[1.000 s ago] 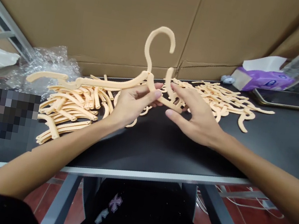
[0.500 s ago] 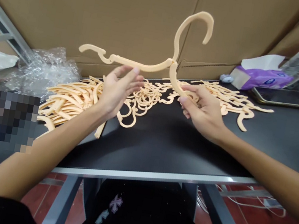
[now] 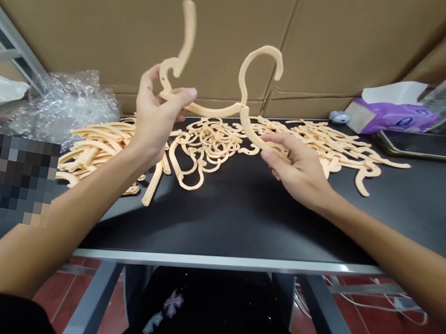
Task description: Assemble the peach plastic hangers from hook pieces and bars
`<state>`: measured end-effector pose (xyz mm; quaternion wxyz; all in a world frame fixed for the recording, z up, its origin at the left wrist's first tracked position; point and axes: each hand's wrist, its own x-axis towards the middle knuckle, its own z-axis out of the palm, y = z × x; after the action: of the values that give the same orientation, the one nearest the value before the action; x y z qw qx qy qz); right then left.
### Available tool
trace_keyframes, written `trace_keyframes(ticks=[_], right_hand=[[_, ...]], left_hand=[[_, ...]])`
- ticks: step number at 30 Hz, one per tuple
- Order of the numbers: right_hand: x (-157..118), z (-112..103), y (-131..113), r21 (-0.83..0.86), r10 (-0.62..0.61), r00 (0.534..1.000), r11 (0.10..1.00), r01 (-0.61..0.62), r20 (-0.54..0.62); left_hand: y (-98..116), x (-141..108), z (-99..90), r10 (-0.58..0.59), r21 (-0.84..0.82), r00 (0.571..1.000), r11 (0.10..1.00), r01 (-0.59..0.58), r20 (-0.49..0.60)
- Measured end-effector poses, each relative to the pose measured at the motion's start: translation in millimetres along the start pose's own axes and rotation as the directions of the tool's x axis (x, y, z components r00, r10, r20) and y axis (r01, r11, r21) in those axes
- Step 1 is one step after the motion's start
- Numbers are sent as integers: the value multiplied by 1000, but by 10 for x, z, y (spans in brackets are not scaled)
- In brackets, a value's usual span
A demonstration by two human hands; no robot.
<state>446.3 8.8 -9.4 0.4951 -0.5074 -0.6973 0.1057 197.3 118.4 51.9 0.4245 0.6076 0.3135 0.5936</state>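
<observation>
Peach plastic folding clothes hanger (image 3: 211,111) raised above black tabletop (image 3: 239,222), left hand (image 3: 157,121) clamped on one arm, right hand (image 3: 296,168) clamped on the other, loose peach hanger pieces (image 3: 208,150) heaped on the tabletop

Plastic hanger (image 3: 215,112) and loose hanger pieces (image 3: 205,144): uniform peach, no pattern. Surface (image 3: 239,222): black, silver edge. Cardboard sheet (image 3: 146,15): tan. Tissue pack (image 3: 396,117): purple and white. Floor tiles (image 3: 52,292): dark red, pale grout lines. Black garment (image 3: 199,324): lilac motif (image 3: 173,303).
</observation>
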Motion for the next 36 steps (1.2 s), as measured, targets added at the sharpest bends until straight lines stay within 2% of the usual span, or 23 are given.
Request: trace_keyframes(ticks=[3, 6, 9, 13, 17, 20, 25, 30, 33, 36], right_hand=[[6, -4, -5, 21, 14, 1000, 1000, -14, -13], [13, -7, -12, 60, 46, 998, 997, -43, -36], [15, -3, -26, 133, 91, 993, 988, -81, -70], [12, 3, -48, 258, 166, 983, 956, -142, -74], [19, -4, -59, 273, 180, 983, 948, -165, -32], [22, -12, -74, 214, 160, 987, 964, -159, 10], [2, -4, -86, 65, 112, 975, 990, -127, 194], [-13, -38, -77, -59, 117, 969, 993, -106, 219], [-8, -99, -142, -83, 38, 926, 997, -7, 375], [5, -165, -242, 26, -101, 834, 994, 104, 542]], left_hand=[[-33, 24, -32, 38, 54, 998, 998, -40, 42], [-51, 11, -19, 27, 93, 995, 995, -36, 101], [-39, -12, 13, 12, 70, 995, 997, -19, 99], [-29, -35, 47, -96, -27, 994, 995, 98, 46], [-42, -113, 110, -250, -115, 960, 958, 264, 128], [-27, -199, 173, -294, -144, 942, 937, 317, 162], [7, -268, 228, -247, -69, 959, 964, 258, 137], [-7, -273, 201, -221, 199, 944, 964, 174, 247], [-13, -310, 183, -240, 351, 902, 930, 108, 358], [-7, -397, 187, -279, 459, 815, 888, 18, 508]])
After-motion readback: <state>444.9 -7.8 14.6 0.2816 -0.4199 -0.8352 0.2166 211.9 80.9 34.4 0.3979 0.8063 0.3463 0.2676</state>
